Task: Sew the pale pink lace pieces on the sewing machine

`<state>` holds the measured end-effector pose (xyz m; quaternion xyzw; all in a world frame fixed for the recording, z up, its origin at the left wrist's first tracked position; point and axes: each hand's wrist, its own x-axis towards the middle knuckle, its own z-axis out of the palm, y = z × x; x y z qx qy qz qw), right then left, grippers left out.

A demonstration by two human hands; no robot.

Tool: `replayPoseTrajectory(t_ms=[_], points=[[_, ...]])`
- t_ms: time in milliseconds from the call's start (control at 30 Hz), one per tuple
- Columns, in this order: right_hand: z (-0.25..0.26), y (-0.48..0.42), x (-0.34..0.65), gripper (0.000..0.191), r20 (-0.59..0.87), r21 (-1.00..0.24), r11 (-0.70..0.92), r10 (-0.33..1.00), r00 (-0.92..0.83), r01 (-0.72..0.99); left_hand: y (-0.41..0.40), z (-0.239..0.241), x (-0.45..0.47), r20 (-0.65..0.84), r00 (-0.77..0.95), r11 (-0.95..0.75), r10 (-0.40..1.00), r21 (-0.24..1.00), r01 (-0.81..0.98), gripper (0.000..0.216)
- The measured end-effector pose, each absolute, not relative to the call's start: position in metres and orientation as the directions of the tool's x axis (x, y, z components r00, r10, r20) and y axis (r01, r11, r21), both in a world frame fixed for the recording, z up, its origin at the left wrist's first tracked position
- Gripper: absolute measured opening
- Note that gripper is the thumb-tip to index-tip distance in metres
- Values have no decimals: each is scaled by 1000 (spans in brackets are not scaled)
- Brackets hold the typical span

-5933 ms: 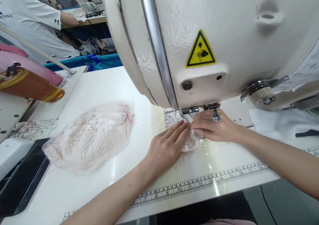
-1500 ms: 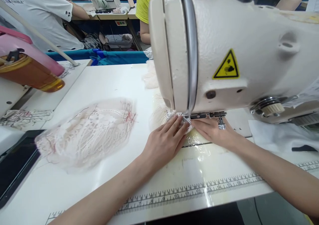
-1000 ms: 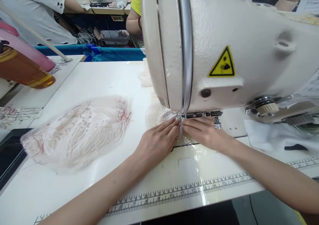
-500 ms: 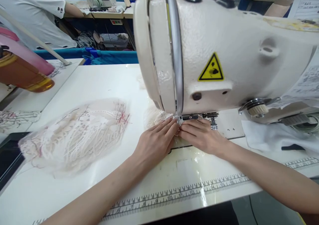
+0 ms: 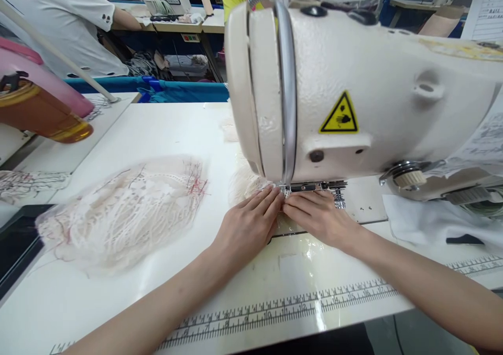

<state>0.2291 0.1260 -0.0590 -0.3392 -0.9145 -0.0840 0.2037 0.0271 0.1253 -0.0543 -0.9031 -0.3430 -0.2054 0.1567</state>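
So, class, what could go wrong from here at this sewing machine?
The left hand and right hand sit close to the metal fittings under the sewing machine, so a finger might get caught. The lace, partly hidden by hand and machine, could shift unnoticed. Loose red threads on the lace pile might snag.

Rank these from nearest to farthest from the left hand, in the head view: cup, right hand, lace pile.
1. Right hand: just right of the left hand.
2. Lace pile: to the left.
3. Cup: upper left, past the lace pile.
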Motion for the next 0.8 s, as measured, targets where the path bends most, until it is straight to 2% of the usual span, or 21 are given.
replayPoseTrajectory(t_ms=[500, 700, 800], points=[[-55, 130, 237, 39, 394, 30, 742, 607, -690, 670, 122, -53, 29, 433, 690, -694, 581, -181, 697, 32], [-50, 132, 240, 32, 447, 16, 705, 629, -636, 709, 122, -54, 29, 415, 693, -710, 590, -142, 690, 34], [-48, 134, 238, 28, 455, -35, 686, 658, -600, 726, 123, -53, 29, 405, 679, -706, 612, -108, 700, 34]])
